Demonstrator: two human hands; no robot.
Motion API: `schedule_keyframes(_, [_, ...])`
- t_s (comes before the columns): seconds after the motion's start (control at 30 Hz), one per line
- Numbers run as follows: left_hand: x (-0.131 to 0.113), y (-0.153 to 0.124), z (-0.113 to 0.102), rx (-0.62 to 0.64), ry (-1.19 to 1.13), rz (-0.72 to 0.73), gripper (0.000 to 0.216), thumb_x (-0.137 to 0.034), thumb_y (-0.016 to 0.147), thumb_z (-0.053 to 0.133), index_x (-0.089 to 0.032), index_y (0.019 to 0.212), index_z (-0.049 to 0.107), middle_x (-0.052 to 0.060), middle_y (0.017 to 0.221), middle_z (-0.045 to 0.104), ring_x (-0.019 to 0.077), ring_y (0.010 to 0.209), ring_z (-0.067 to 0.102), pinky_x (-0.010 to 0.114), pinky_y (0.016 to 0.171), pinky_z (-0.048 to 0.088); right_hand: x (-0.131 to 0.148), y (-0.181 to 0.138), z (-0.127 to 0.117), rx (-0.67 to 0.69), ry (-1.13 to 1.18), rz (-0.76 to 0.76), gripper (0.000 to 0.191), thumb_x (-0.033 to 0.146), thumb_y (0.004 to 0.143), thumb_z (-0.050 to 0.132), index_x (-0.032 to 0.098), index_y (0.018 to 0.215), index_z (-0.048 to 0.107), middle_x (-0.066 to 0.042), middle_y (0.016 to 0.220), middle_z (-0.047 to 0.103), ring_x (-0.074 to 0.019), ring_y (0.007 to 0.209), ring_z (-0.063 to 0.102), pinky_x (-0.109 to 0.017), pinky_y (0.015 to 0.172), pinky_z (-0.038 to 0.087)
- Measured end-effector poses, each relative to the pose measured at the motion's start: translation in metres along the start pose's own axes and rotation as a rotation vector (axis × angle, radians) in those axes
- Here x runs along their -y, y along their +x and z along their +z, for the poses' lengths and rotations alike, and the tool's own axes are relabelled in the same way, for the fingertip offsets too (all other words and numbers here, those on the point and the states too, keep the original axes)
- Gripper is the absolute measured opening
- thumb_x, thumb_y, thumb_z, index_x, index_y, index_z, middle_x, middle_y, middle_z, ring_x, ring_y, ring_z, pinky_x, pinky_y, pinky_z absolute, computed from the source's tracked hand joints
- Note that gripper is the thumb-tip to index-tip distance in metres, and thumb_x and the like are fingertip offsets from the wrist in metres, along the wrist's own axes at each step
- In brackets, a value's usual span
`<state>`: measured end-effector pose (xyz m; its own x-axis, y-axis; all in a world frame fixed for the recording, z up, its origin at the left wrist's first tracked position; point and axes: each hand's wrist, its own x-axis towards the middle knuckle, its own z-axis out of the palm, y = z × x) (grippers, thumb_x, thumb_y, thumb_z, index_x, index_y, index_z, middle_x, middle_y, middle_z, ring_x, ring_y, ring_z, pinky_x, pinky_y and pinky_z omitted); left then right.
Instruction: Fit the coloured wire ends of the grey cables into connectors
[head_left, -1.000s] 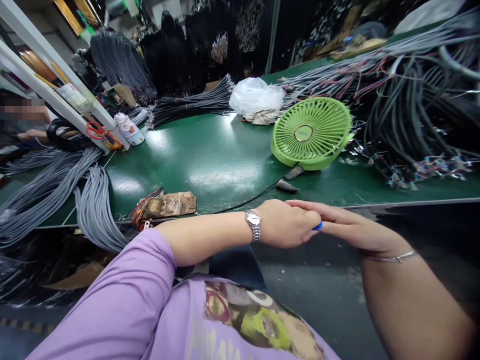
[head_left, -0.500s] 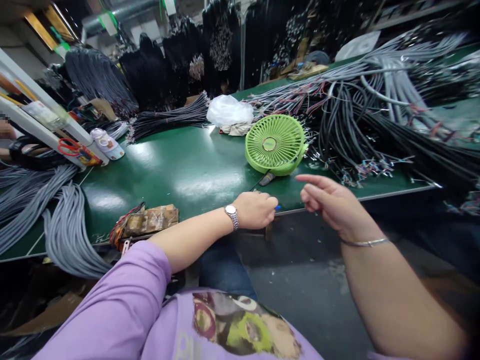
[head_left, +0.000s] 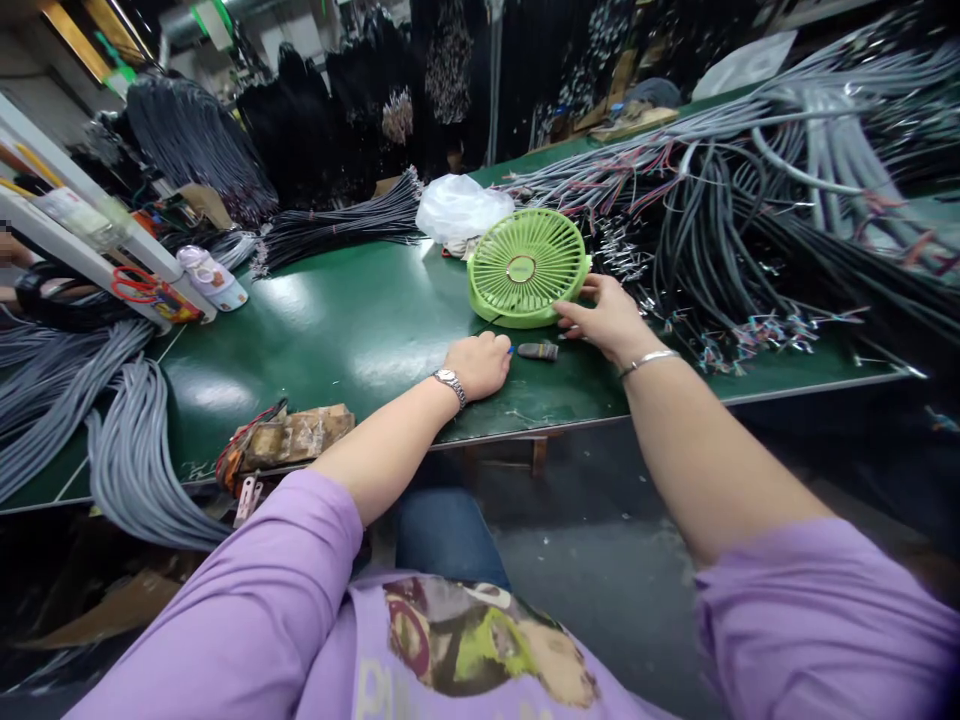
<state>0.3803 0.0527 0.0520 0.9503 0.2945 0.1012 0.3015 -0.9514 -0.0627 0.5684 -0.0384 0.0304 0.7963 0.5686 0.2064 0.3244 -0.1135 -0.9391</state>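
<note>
A round green desk fan point(head_left: 525, 268) stands tilted back on the green bench. My right hand point(head_left: 606, 322) has its thumb and fingers around the fan's lower right edge. To the left, my left hand point(head_left: 478, 366) is closed low over the bench, in front of the fan. A small blue bit shows at its fingertips; the rest of what it holds is hidden. Between my hands lies a short dark grey piece point(head_left: 538, 351) with a light band, just in front of the fan.
Grey and black cables point(head_left: 705, 230) with stripped ends pile up on the right. A white plastic bag point(head_left: 461, 207) sits behind the fan. On the left are a taped block point(head_left: 300, 437), a bottle point(head_left: 212, 279), red-handled scissors point(head_left: 135, 284) and grey cable bundles point(head_left: 142, 450).
My right hand has moved from a pointing pose in the air to the fan's edge. The fan has shifted left, uncovering the dark grey piece. My left hand has moved farther over the bench.
</note>
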Motion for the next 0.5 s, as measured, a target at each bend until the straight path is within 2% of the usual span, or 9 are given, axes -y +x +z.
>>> schedule_keyframes(0.1, [0.006,0.005,0.005,-0.020,-0.009,-0.053,0.031,-0.032,0.096,0.032,-0.013,0.108,0.054,0.012,0.105,0.059,0.0221,0.093,0.060,0.032,0.075,0.041,0.000,0.023,0.018,0.057,-0.128,-0.076,0.072,0.028,0.065,0.077,0.015,0.130,0.047,-0.015,0.115,0.061,-0.0196,0.071,0.065,-0.032,0.054,0.056])
schedule_keyframes(0.2, [0.008,0.009,0.009,-0.054,-0.027,-0.090,0.031,-0.032,0.096,0.031,-0.013,0.106,0.053,0.012,0.105,0.058,0.0226,0.092,0.059,0.033,0.076,0.041,0.004,0.045,0.038,0.100,-0.191,-0.142,0.069,0.027,0.065,0.077,0.015,0.127,0.050,-0.012,0.110,0.062,-0.0207,0.079,0.064,-0.034,0.064,0.057])
schedule_keyframes(0.37, [0.010,0.013,0.012,-0.099,-0.030,-0.135,0.026,-0.032,0.094,0.036,-0.014,0.104,0.054,0.012,0.105,0.056,0.0227,0.092,0.057,0.033,0.076,0.040,0.019,0.075,0.070,0.223,-0.148,-0.099,0.060,0.023,0.071,0.073,0.014,0.127,0.052,-0.011,0.104,0.064,-0.0153,0.062,0.062,-0.035,0.062,0.056])
schedule_keyframes(0.5, [0.014,0.017,0.014,-0.136,-0.023,-0.158,0.024,-0.030,0.093,0.039,-0.014,0.103,0.054,0.011,0.105,0.056,0.0233,0.095,0.055,0.033,0.075,0.041,0.032,0.088,0.089,0.269,-0.169,-0.115,0.057,0.019,0.071,0.074,0.013,0.125,0.055,-0.011,0.102,0.063,-0.0168,0.069,0.063,-0.032,0.061,0.056])
